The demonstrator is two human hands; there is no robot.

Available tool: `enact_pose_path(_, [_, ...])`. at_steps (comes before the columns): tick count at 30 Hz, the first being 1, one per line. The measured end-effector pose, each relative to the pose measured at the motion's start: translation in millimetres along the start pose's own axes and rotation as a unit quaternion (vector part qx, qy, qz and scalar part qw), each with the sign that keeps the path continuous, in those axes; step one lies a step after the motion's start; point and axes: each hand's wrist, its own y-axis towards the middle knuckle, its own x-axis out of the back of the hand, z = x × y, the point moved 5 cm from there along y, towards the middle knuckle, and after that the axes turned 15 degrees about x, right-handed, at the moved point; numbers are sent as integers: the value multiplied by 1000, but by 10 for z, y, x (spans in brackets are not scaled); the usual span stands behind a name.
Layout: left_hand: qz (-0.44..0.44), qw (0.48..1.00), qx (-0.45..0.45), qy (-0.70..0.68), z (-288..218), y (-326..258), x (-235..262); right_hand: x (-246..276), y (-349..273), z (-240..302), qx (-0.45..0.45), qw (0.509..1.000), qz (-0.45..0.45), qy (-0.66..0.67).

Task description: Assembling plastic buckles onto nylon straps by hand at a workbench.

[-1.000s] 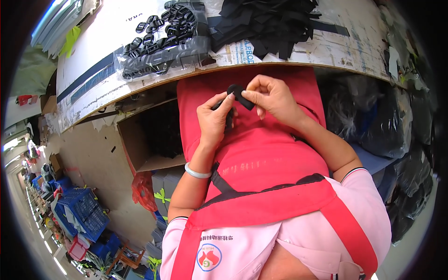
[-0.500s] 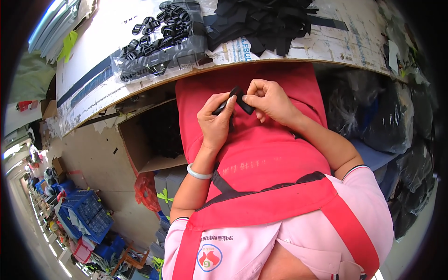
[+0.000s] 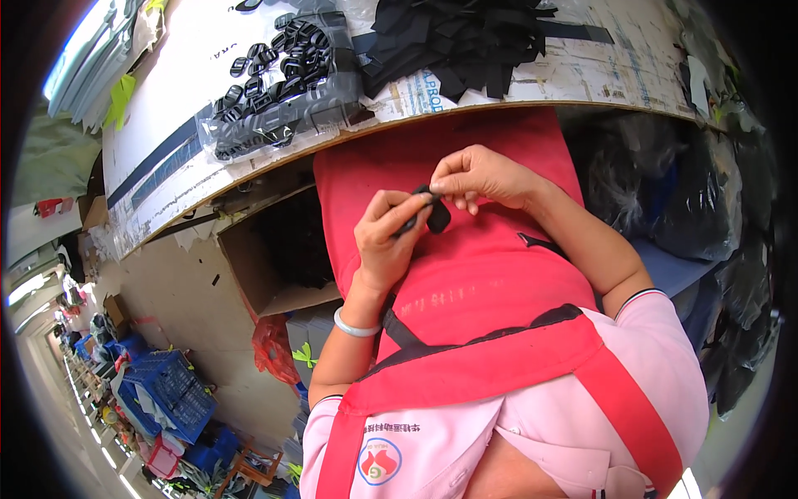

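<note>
Pinching small black piece (image 3: 438, 219) btwn thumb & fingertips of L hand (image 3: 384, 233), w/ other fingers curled in; nipping same piece at upper end w/ thumb & index of R hand (image 3: 486, 179), w/ remaining fingers loosely bent. Held up over red cloth apron (image 3: 465, 274), just off near edge of tabletop (image 3: 640, 71). Looks matte, strap-like, rounded at lower end; can't tell exact form, being mostly covered by fingers, same for dark bit inside L hand. On tabletop by near edge, toward left corner: heap of glossy slotted plastic buckles (image 3: 293, 66), w/ crinkly clear bag (image 3: 337, 108) around. To right, also by near edge: jumbled pile of flat black strips (image 3: 457, 46), cut off at top of view. Under tabletop, left: open cardboard box (image 3: 249, 264), too dark inside to make out contents. Under right end: shiny wrinkled plastic bags (image 3: 694, 204), contents unclear.
</note>
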Motion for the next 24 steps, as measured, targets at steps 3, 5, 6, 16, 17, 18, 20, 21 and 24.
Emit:
enact_pose_path(3, [27, 999, -26, 9, -93, -71, -6, -56, -26, 7, -17, 999, 39, -21])
enact_pose_path(5, [33, 999, -26, 4, -103, -90, 7, -93, -43, 39, -11, 997, 80, -15])
enact_pose_path(6, [35, 999, -35, 14, -140, -92, 10, -90, -58, 70, -21, 995, 93, -23])
enact_pose_path(16, [35, 996, -73, 43, -178, -147, -19, -103, -30, 85, 55, 998, 7, 21])
enact_pose_path(17, [38, 995, -72, 49, -172, -151, -23, -105, -32, 98, 59, 998, 12, 20])
enact_pose_path(18, [38, 995, -72, 49, -167, -155, -24, -109, -32, 111, 62, 998, 16, 19])
enact_pose_path(20, [34, 997, -57, 32, -144, -160, -20, -116, -20, 117, 70, 997, 13, 6])
enact_pose_path(21, [32, 997, -57, 32, -143, -164, -21, -116, -14, 117, 77, 997, 9, -7])
enact_pose_path(24, [34, 998, -51, 18, -129, -179, -22, -132, 3, 95, 88, 996, 2, -13])
